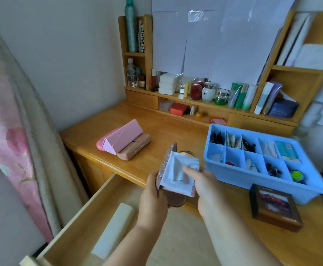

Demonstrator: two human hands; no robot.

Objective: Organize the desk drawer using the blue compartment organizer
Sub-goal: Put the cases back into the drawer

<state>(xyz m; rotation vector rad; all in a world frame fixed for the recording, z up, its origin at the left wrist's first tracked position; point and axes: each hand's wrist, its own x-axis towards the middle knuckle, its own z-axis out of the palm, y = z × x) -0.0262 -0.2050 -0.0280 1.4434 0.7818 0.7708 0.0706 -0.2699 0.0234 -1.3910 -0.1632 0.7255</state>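
Note:
The blue compartment organizer (308, 181) sits on the desk at the right, its cells holding small items such as hair clips, packets and a green-yellow ball. Below it the desk drawer (83, 214) is pulled open, with a cream rectangular box (114, 229) lying inside. Over the drawer's back edge, my left hand (153, 196) grips a pinkish-brown comb-like piece (167, 156) together with a white foil pouch (180, 172). My right hand (205, 181) pinches the pouch's right side. A yellow-lidded round thing (187, 153) peeks out behind the pouch.
Pink and tan glasses cases (124, 144) lie on the desk at the left. A dark wooden framed box (274, 206) stands at the desk's front right. Shelves at the back carry bottles, jars and tubes (224, 93). A floral curtain (8, 131) hangs at the left.

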